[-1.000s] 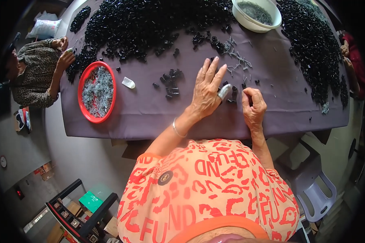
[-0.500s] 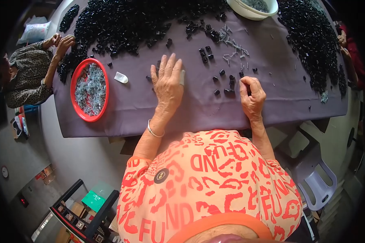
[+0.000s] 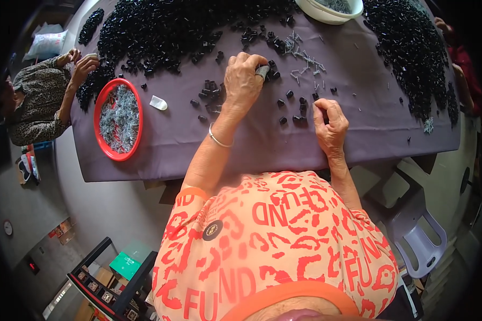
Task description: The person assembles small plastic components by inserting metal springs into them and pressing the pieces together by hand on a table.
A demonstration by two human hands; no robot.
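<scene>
Head view gave us first a table (image 3: 166,144) under a purple-grey cloth. We saw a broad heap of black pieces (image 3: 160,37) across its far left side and a narrower black heap (image 3: 412,59) along its right. By the left edge, a co-worker (image 3: 40,101) in a dark patterned top had both hands near the black pieces. Beyond the near right corner we found a grey chair (image 3: 423,246). A red basket (image 3: 121,155) of thin grey parts sat on the table's left, and a white bowl (image 3: 329,18) stood at the far side.

We saw the left hand (image 3: 245,80) with its fingers bent, a grey cover (image 3: 262,71) on the thumb, right beside a dark cluster (image 3: 273,71); we could not tell whether it gripped any. The right hand (image 3: 332,125) had thumb and forefinger pressed together; one black piece (image 3: 315,96) showed at their tips, but we could not tell if it was pinched. Between the hands lay a loose group (image 3: 300,119). Smaller yet were a white cap (image 3: 158,102) near the basket and scattered grey pins (image 3: 297,47).
</scene>
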